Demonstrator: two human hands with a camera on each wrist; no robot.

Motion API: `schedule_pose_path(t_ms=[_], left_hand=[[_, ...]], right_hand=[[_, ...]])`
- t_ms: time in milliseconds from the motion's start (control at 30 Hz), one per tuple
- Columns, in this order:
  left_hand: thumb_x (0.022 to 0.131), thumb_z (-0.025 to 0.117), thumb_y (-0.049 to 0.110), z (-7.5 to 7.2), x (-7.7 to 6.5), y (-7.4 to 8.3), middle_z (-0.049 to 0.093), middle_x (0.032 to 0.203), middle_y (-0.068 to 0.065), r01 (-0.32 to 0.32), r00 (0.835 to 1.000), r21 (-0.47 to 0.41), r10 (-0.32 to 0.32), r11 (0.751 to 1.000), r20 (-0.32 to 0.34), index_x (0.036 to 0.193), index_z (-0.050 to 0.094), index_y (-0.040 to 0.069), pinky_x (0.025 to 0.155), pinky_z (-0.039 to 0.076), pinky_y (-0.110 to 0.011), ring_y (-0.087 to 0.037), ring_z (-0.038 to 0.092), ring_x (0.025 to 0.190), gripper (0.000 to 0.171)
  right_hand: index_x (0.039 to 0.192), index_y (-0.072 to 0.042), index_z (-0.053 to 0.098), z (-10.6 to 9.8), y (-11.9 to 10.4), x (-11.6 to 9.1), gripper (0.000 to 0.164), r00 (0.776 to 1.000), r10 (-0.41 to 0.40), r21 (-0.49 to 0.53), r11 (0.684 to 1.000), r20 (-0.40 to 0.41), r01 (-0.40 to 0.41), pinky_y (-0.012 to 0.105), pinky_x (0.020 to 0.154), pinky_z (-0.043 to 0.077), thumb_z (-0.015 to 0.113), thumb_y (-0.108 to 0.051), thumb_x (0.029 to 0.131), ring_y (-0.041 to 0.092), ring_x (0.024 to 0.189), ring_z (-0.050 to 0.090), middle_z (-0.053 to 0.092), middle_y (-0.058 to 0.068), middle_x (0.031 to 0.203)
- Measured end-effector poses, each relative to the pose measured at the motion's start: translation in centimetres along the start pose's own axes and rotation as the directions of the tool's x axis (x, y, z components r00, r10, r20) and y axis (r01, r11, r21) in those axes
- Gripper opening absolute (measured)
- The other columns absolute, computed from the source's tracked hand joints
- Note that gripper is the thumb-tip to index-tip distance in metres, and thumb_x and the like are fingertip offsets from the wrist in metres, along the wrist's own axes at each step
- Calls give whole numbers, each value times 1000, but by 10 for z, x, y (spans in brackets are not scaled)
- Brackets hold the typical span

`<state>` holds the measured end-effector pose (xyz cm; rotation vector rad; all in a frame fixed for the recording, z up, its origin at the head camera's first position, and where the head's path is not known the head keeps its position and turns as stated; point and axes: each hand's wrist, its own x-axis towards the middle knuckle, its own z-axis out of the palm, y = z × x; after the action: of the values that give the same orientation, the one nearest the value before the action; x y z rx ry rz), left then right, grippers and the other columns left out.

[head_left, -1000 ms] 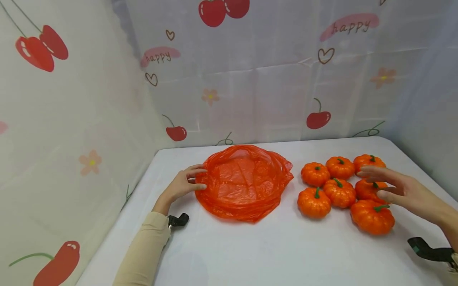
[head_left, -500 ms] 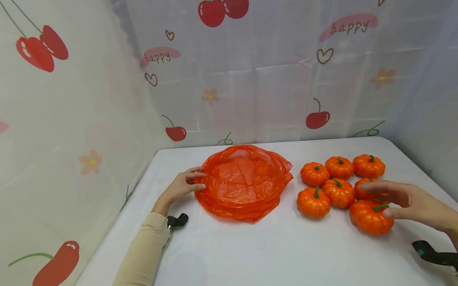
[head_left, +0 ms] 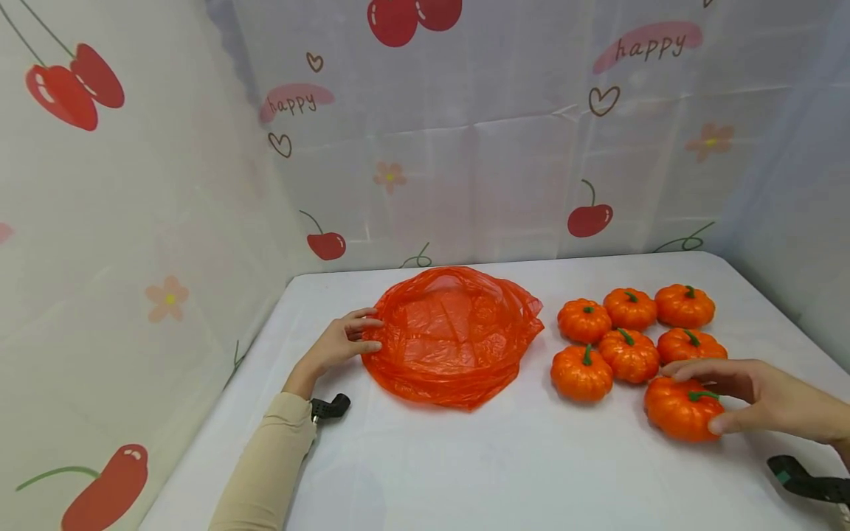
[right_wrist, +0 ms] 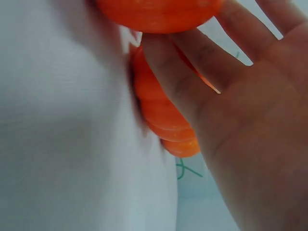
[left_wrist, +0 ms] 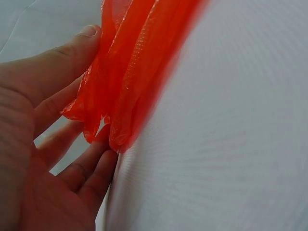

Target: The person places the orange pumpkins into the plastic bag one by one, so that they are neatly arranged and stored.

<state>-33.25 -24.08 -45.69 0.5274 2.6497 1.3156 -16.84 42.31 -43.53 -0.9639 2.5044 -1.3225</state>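
A thin red plastic bag (head_left: pixel 451 324) lies spread on the white table, its mouth facing up. My left hand (head_left: pixel 335 345) holds the bag's left edge; in the left wrist view the gathered plastic (left_wrist: pixel 139 67) runs between thumb and fingers. At the right, my right hand (head_left: pixel 773 394) grips the nearest small orange pumpkin (head_left: pixel 680 413), thumb on its near side and fingers over its far side. Its green stem shows between them. In the right wrist view this pumpkin (right_wrist: pixel 161 12) is cut off by the top edge, with the fingers against it.
Several more orange pumpkins (head_left: pixel 629 357) with green stems stand grouped behind and left of the gripped one. A white curtain (head_left: pixel 478 162) printed with cherries and hearts rises behind the table (head_left: pixel 465 472). Black wrist devices (head_left: pixel 330 407) sit at both wrists.
My right hand has come down and toward me from above the pumpkins onto the nearest one, which has shifted slightly left. The left hand and the bag have stayed in place.
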Motion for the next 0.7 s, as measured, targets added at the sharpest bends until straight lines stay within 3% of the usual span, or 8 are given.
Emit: schedule_pose_path(t_ms=[167, 433, 700], left_hand=[[88, 83, 35, 0, 0, -2, 46, 160, -3, -14, 1000, 10, 14, 1000, 1, 131, 72, 20, 101, 56, -40, -31, 57, 129, 47], [87, 84, 33, 0, -1, -3, 47, 159, -3, -26, 1000, 20, 26, 999, -7, 130, 73, 21, 98, 53, -34, -29, 58, 125, 46], [89, 82, 29, 1, -2, -2, 45, 161, -7, -55, 998, 4, 55, 998, -1, 133, 71, 16, 108, 52, -48, -34, 59, 131, 46]], right_hand=[[133, -6, 64, 3, 7, -1, 52, 999, 40, 0, 999, 15, -40, 6, 92, 47, 73, 12, 86, -16, 126, 50, 60, -24, 141], [124, -7, 67, 3, 12, -3, 48, 1000, 19, 43, 999, 6, -20, 9, 90, 47, 72, 17, 83, -15, 129, 48, 57, -24, 146], [122, -1, 69, 3, 12, -3, 45, 1000, 0, 145, 989, 3, 0, 8, 94, 47, 68, 21, 83, -14, 131, 50, 62, -19, 143]])
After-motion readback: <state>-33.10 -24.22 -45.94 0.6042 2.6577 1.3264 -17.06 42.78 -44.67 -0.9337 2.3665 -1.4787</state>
